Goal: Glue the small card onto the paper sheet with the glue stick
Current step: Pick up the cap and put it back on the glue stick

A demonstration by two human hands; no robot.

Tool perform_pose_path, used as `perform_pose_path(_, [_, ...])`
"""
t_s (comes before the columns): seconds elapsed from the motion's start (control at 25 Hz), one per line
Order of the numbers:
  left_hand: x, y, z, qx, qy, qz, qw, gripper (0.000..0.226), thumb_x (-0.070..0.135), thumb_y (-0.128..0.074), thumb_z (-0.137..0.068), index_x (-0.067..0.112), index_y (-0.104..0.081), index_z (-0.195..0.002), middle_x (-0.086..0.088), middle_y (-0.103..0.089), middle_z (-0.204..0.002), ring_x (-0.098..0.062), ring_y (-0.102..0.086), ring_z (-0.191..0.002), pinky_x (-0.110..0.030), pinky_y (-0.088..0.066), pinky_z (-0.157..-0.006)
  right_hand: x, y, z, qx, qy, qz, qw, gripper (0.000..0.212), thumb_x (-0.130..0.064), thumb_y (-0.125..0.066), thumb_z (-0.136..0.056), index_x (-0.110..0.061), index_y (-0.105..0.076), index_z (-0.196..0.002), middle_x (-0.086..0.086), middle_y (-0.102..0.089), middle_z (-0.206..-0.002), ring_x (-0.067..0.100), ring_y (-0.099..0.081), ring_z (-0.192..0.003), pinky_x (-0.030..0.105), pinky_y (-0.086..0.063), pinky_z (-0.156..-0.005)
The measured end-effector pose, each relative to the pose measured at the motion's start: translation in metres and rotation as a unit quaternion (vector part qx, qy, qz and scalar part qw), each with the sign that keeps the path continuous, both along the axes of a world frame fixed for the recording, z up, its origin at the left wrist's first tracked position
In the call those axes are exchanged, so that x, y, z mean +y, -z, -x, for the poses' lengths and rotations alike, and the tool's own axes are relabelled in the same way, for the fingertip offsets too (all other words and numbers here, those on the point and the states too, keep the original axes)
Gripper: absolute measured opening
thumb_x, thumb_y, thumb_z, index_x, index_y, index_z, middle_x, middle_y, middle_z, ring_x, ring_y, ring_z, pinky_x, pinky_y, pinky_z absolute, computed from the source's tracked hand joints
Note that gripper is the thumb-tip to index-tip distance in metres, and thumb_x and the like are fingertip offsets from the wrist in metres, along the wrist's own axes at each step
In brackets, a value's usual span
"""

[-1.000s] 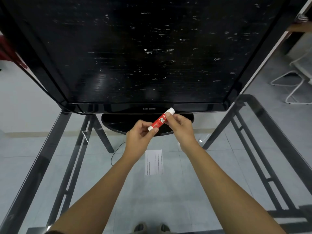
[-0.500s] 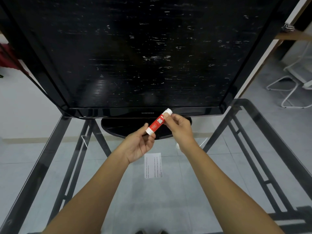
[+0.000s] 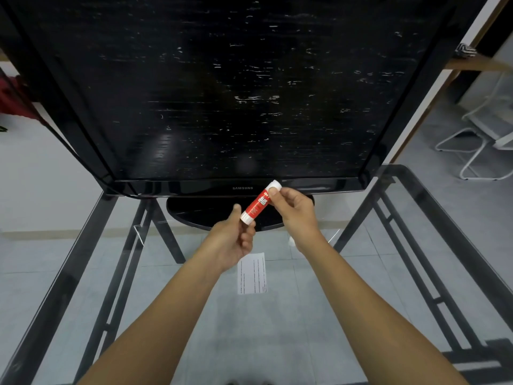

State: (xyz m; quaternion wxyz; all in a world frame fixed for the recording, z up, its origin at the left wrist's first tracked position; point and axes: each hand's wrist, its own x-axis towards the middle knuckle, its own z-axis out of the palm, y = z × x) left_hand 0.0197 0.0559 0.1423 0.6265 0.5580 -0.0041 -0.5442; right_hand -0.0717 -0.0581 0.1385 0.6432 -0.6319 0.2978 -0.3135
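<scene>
Above the glass table [image 3: 277, 329], the right hand [image 3: 294, 209] pinches the red glue stick [image 3: 259, 203] near its white cap, and the left hand [image 3: 233, 243] pinches its lower end.

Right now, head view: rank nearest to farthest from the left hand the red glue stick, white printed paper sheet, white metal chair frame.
1. Red glue stick, gripped by the left hand.
2. White printed paper sheet, on the glass table beside its wrist.
3. White metal chair frame, far right.
</scene>
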Motion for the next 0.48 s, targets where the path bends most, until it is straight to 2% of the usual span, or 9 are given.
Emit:
perform_pose_path(0.04, [0.001, 0.004, 0.002, -0.104, -0.032, 0.008, 0.994, 0.042, 0.047, -0.043, -0.092, 0.009, -0.061, -0.090, 0.000, -0.061, -0.060, -0.007, -0.056, -0.046, -0.016, -0.046, -0.047, 0.001, -0.001, -0.001, 0.000, 0.007, 0.003, 1.000, 0.022, -0.038, -0.062, -0.085, -0.020, -0.069, -0.096, 0.000, -0.072, -0.094, 0.009, -0.066, -0.093, 0.016, -0.049, -0.079])
perform_pose_path(0.12, [0.006, 0.009, 0.009, -0.304, -0.056, 0.065, 0.949, 0.028, 0.041, -0.049, -0.091, 0.019, -0.058, -0.105, 0.000, -0.067, -0.082, -0.007, -0.066, -0.068, -0.020, -0.051, -0.065, 0.003, -0.003, -0.003, -0.011, 0.019, -0.006, 1.000, 0.016, -0.036, -0.061, -0.086, -0.023, -0.069, -0.092, 0.000, -0.071, -0.092, 0.009, -0.066, -0.093, 0.018, -0.050, -0.081])
perform_pose_path(0.16, [0.008, 0.012, 0.012, -0.359, -0.053, 0.093, 0.927, 0.023, 0.040, -0.052, -0.090, 0.024, -0.057, -0.106, 0.001, -0.067, -0.086, -0.006, -0.066, -0.073, -0.022, -0.051, -0.070, 0.004, -0.005, -0.005, -0.018, 0.017, -0.014, 1.000, 0.014, -0.036, -0.061, -0.086, -0.025, -0.068, -0.091, -0.001, -0.071, -0.091, 0.009, -0.066, -0.094, 0.019, -0.050, -0.082])
perform_pose_path(0.24, [0.011, 0.017, 0.012, -0.389, -0.056, 0.094, 0.915, 0.023, 0.043, -0.049, -0.089, 0.023, -0.058, -0.097, 0.002, -0.065, -0.077, -0.008, -0.063, -0.067, -0.024, -0.050, -0.067, 0.005, -0.008, -0.006, -0.024, 0.001, -0.014, 1.000, 0.012, -0.037, -0.060, -0.086, -0.027, -0.068, -0.090, -0.003, -0.071, -0.090, 0.007, -0.066, -0.094, 0.018, -0.051, -0.082])
perform_pose_path(0.28, [0.012, 0.016, 0.011, -0.365, -0.060, 0.088, 0.925, 0.030, 0.047, -0.046, -0.090, 0.020, -0.060, -0.089, 0.002, -0.062, -0.068, -0.009, -0.059, -0.059, -0.023, -0.048, -0.061, 0.007, -0.010, -0.007, -0.026, -0.007, -0.010, 1.000, 0.013, -0.037, -0.060, -0.086, -0.028, -0.068, -0.089, -0.004, -0.071, -0.090, 0.006, -0.066, -0.093, 0.017, -0.051, -0.081])
perform_pose_path(0.32, [0.012, 0.013, 0.008, -0.302, -0.059, 0.088, 0.947, 0.038, 0.050, -0.043, -0.091, 0.017, -0.060, -0.080, 0.003, -0.057, -0.058, -0.009, -0.052, -0.051, -0.022, -0.044, -0.052, 0.008, -0.012, -0.007, -0.029, -0.014, -0.008, 0.999, 0.012, -0.038, -0.061, -0.086, -0.028, -0.068, -0.089, -0.005, -0.071, -0.089, 0.006, -0.066, -0.093, 0.016, -0.051, -0.080])
perform_pose_path(0.4, [0.013, 0.000, 0.001, -0.057, -0.030, 0.095, 0.993, 0.045, 0.051, -0.044, -0.090, 0.016, -0.054, -0.063, 0.004, -0.044, -0.044, -0.007, -0.037, -0.037, -0.018, -0.032, -0.037, 0.010, -0.014, -0.008, -0.037, -0.026, -0.005, 0.999, 0.012, -0.037, -0.061, -0.085, -0.028, -0.067, -0.090, -0.006, -0.071, -0.089, 0.005, -0.066, -0.093, 0.014, -0.050, -0.078])
perform_pose_path(0.44, [0.013, -0.006, -0.002, 0.058, -0.008, 0.091, 0.994, 0.045, 0.049, -0.046, -0.089, 0.016, -0.051, -0.058, 0.005, -0.040, -0.041, -0.006, -0.032, -0.033, -0.017, -0.028, -0.033, 0.011, -0.015, -0.009, -0.037, -0.028, 0.000, 0.999, 0.013, -0.037, -0.062, -0.085, -0.028, -0.067, -0.091, -0.006, -0.071, -0.090, 0.005, -0.066, -0.093, 0.015, -0.050, -0.078])
perform_pose_path(0.48, [0.013, -0.010, -0.003, 0.109, 0.007, 0.082, 0.991, 0.045, 0.048, -0.047, -0.088, 0.016, -0.051, -0.057, 0.005, -0.039, -0.040, -0.006, -0.031, -0.031, -0.017, -0.027, -0.031, 0.012, -0.016, -0.009, -0.036, -0.026, 0.004, 0.999, 0.013, -0.037, -0.062, -0.085, -0.027, -0.067, -0.091, -0.005, -0.071, -0.091, 0.006, -0.066, -0.093, 0.016, -0.050, -0.080])
